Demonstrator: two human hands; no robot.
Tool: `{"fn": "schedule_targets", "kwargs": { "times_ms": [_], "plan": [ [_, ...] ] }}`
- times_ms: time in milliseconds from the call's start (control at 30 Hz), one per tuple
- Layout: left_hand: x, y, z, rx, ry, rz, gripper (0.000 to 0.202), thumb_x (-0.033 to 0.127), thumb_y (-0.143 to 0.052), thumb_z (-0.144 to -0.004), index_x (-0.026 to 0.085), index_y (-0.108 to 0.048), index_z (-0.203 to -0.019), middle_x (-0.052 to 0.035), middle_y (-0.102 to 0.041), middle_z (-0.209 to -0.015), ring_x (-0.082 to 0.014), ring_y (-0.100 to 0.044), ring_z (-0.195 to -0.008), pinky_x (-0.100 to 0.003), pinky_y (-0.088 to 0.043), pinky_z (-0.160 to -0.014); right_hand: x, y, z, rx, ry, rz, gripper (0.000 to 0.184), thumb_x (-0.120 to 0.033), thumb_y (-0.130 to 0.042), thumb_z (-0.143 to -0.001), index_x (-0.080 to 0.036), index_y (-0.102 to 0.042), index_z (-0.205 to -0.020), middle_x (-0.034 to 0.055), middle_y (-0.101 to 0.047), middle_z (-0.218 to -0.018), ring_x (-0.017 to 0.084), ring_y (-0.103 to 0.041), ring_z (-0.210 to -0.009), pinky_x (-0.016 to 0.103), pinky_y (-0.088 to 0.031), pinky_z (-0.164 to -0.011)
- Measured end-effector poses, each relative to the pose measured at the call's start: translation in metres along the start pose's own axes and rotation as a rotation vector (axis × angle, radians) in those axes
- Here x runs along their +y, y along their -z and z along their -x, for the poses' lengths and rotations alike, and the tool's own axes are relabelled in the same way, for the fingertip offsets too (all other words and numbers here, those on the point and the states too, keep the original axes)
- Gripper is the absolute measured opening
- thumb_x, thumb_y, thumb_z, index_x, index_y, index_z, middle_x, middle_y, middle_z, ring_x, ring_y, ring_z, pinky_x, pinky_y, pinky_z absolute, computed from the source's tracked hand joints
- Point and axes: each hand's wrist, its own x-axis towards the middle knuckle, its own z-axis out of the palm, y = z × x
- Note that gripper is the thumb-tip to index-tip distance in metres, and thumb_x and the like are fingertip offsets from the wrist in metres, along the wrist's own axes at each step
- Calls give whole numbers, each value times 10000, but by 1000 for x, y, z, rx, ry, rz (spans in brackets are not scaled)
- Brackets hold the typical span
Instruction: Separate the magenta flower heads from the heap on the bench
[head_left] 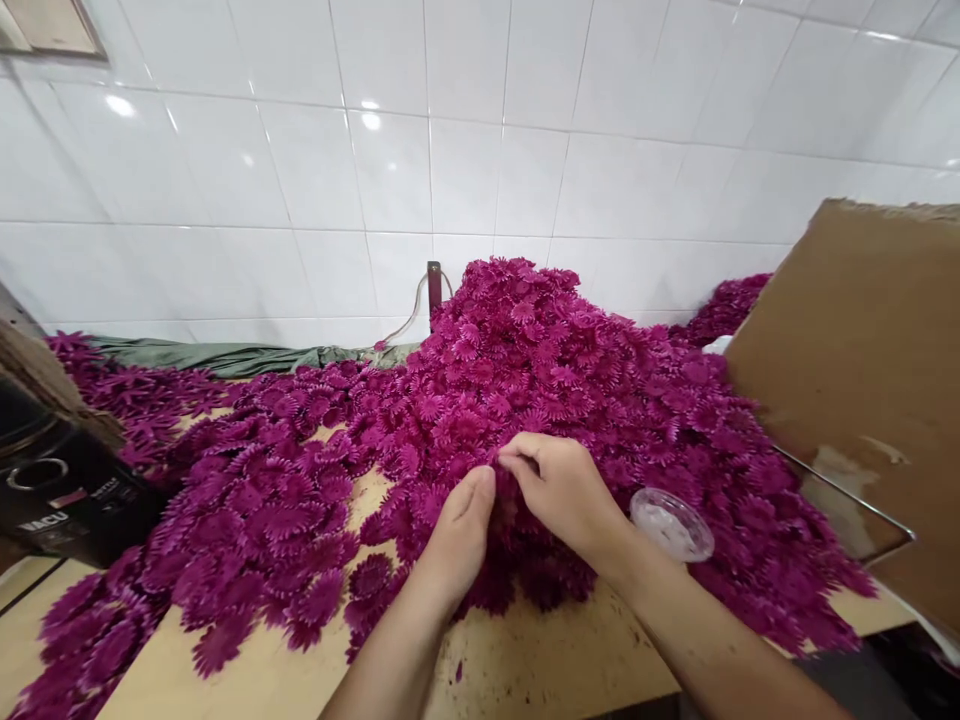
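Observation:
My left hand and my right hand meet in front of a tall heap of magenta flower heads with fringed petals. The fingers of the left hand are closed, thumb on top, around a magenta flower head that blends with the pile behind it. Thumb and forefinger of the right hand pinch at the top of that same flower head; anything smaller between them is too small to make out. Beside my right wrist, a round clear plastic tub with whitish contents rests among the flower heads.
A pale wooden board lies beneath the flowers. At the right leans a brown cardboard panel with a metal rod. A black container stands at the left. Green cloth runs along the white tiled wall.

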Motion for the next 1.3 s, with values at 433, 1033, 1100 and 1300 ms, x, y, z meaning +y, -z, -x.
{"fn": "schedule_targets", "kwargs": {
  "times_ms": [433,1033,1100,1300],
  "plan": [
    [7,-6,4,-54,-1,83,312,434,-591,-671,151,-565,-800,-22,-597,-755,-151,-533,-740,-267,-420,-717,0,4,10,33,152,-157,159,-149,-411,-811,-185,-554,-752,37,-582,-766,157,-539,-750,288,-433,-708],
    [-9,-8,4,-69,-56,-182,269,384,-436,-771,177,-441,-599,40,-399,-568,-105,-376,-560,-220,-340,-541,0,1,24,30,16,96,163,-176,-442,-750,-200,-465,-591,-22,-512,-556,115,-440,-496,236,-320,-495],
    [-8,-9,4,-59,-85,-201,195,328,-455,-769,173,-473,-652,26,-448,-621,-115,-413,-609,-222,-366,-587,-3,-2,19,101,48,172,180,-163,-430,-749,-202,-448,-574,-13,-521,-568,123,-450,-517,241,-318,-519],
    [-1,-2,9,27,-117,-133,157,313,-507,-741,171,-504,-673,24,-484,-604,-115,-437,-593,-213,-379,-580,15,11,-25,347,-73,185,132,-167,-430,-738,-206,-472,-619,17,-555,-623,151,-493,-579,262,-343,-585]
  ]
}}
